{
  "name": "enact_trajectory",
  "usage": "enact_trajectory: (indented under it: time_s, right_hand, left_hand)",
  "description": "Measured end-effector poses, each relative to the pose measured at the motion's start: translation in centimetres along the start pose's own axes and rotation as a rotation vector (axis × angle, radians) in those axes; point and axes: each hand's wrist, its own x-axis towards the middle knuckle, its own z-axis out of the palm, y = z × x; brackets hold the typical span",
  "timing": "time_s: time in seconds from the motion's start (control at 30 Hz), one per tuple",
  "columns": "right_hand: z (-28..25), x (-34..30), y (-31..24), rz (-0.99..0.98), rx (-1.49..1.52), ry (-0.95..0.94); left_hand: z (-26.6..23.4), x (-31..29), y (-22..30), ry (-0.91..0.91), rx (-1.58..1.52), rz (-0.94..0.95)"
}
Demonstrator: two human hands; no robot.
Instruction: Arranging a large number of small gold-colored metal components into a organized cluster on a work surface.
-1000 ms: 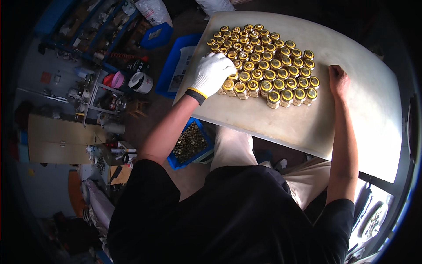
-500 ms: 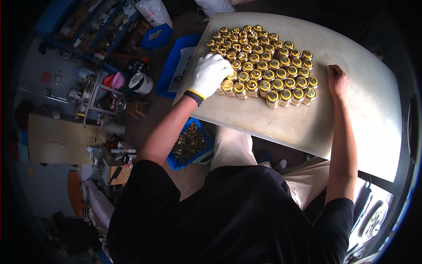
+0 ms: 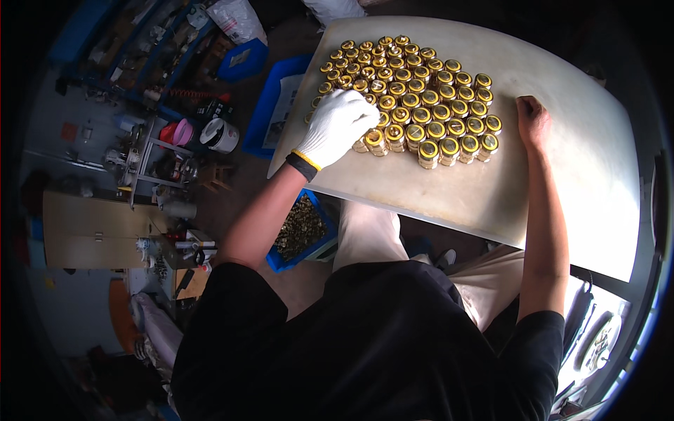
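Many short brass cylinders with round tops (image 3: 414,98) stand stacked in close rows on the pale table (image 3: 435,193). Some tops carry a small bar or piece lying across them. My left hand (image 3: 337,123), in a white knitted glove, is over the near left part of the group. Its fingers are bent together among the cylinders, and whatever is under the fingertips is hidden. To the right of the rows, my bare right hand (image 3: 536,123) rests on the table, apart from the cylinders. Its fingers are curled in, and their inside does not show.
Below the table's left edge stands a blue bin (image 3: 281,267) filled with small metal pieces. Another blue crate (image 3: 251,144) with a pale sheet sits beside the table, near a white bucket (image 3: 229,135) and a small wooden stool (image 3: 216,175). Cluttered shelving is at far left.
My left hand has shifted slightly right and down over the cylinders. The whole view has moved a little, so table and rows appear farther left. My right hand stays curled on the table.
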Motion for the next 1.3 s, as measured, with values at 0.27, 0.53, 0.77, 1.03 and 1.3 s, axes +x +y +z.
enact_trajectory:
  time_s: [0.27,0.53,0.77,1.03,1.3]
  right_hand:
    - [-0.1,0.0,-0.1,-0.022,-0.003,0.013]
    - [-0.1,-0.1,-0.2,-0.009,-0.003,0.015]
    - [-0.1,0.1,0.0,-0.026,-0.012,0.008]
    - [0.1,0.0,0.0,-0.036,0.000,0.021]
    - [0.1,0.0,-0.1,-0.001,0.008,0.007]
  left_hand:
    - [1.1,-1.5,-0.2,-0.089,-0.112,-0.160]
    - [1.4,-1.7,-0.2,-0.024,-0.139,-0.120]
    - [0.9,-1.6,0.1,-0.086,-0.106,-0.224]
    - [1.5,-1.8,-1.0,-0.036,-0.229,-0.210]
    - [1.7,-1.8,-0.3,-0.086,-0.182,-0.235]
